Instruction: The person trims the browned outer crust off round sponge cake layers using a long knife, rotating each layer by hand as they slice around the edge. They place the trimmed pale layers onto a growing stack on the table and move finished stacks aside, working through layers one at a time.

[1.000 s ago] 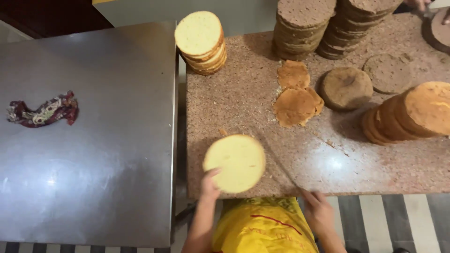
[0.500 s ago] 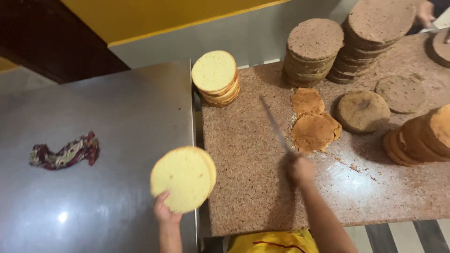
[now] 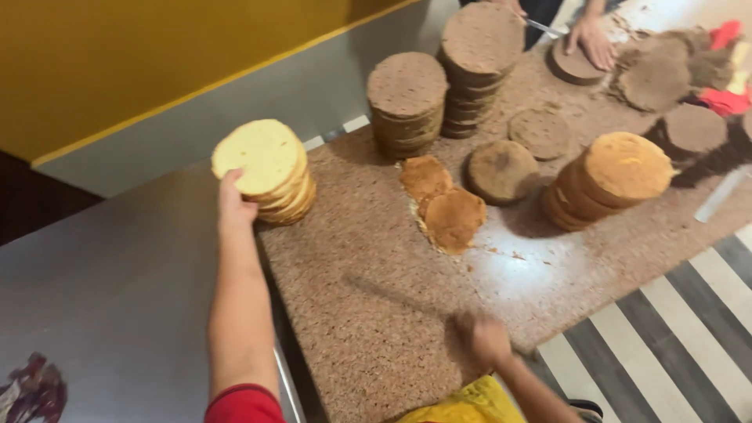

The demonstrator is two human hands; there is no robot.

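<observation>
Grasping the pale round cake layer (image 3: 262,154) atop its stack, left hand (image 3: 232,202); right hand (image 3: 489,341) clenches a knife (image 3: 403,299).

Speckled polished stone counter (image 3: 376,313) beside smooth brushed-metal table (image 3: 117,298).

Bakery production kitchen: stacks of round cake layers (image 3: 407,102) on speckled stone table (image 3: 376,274), steel table (image 3: 117,290) left.

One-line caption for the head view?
Left hand sets a yellow sponge round on its stack; right hand holds a long knife on the speckled counter.
</observation>
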